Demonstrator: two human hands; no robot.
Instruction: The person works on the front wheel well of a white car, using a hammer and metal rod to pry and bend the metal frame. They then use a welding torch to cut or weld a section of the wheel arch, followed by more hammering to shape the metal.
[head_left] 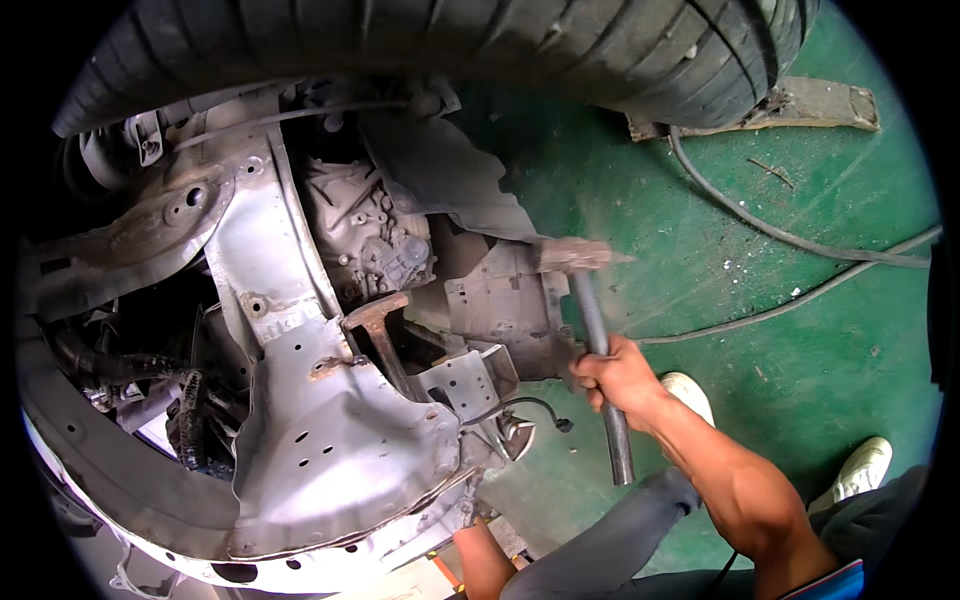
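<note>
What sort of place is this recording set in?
Most likely a car repair or body shop. A stripped car front with bare sheet metal lies beside a tyre on a green painted floor, and the right hand swings a hammer at it.

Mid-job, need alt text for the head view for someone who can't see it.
The right hand grips a metal-handled hammer, its blurred head against the bent sheet metal of a stripped car front. A tyre arches above; cables cross the green floor. The left hand is barely visible.
</note>
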